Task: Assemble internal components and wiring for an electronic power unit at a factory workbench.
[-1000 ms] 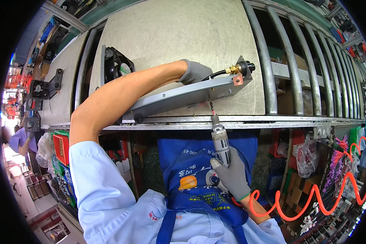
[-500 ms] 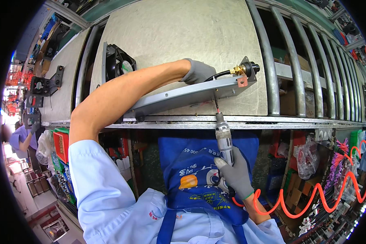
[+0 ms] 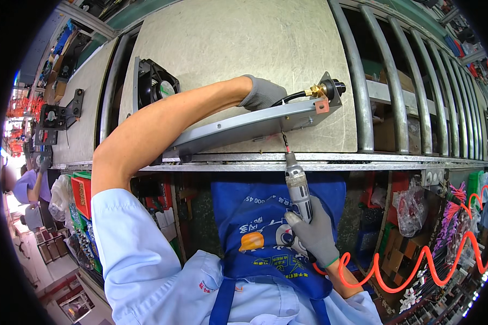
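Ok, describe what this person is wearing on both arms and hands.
Both hands wear snug grey knit gloves: the left hand and the right hand, whose glove has a green cuff edge. The left arm's light blue sleeve is pushed up above the elbow, leaving the forearm bare. A blue apron covers the front.
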`<action>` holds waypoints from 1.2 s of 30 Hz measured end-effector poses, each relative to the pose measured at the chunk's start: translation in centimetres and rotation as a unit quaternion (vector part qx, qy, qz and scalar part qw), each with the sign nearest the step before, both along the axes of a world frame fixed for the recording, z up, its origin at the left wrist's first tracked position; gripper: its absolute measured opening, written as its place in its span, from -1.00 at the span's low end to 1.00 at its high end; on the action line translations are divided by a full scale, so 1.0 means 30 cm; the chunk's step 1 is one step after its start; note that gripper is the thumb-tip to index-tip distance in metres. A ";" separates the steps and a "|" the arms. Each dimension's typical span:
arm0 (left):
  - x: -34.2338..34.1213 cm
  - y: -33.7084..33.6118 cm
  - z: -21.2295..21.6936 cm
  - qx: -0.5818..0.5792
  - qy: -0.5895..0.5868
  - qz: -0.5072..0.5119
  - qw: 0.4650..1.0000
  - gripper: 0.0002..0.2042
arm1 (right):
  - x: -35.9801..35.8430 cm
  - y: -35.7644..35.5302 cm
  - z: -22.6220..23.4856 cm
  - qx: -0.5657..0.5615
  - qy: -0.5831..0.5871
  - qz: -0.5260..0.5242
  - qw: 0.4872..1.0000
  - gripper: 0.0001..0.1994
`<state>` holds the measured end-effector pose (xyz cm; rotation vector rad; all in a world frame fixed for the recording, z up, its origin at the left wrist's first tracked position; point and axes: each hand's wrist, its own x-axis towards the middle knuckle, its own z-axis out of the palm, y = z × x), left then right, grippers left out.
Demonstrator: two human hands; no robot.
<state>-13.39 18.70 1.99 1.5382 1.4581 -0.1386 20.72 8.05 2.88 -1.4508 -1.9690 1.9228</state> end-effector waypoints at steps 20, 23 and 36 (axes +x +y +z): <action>-0.009 -0.007 -0.013 -0.007 -0.010 0.009 1.000 -0.51 | -0.040 -0.050 -0.029 -0.188 0.084 -0.073 0.976 -0.70; -0.015 0.003 -0.030 -0.017 0.001 0.015 1.000 -0.49 | -0.044 -0.060 -0.035 -0.168 0.089 -0.070 0.979 -0.69; -0.022 0.008 -0.060 0.008 -0.016 0.027 0.999 -0.47 | -0.057 -0.051 -0.016 -0.129 0.052 -0.066 0.988 -0.66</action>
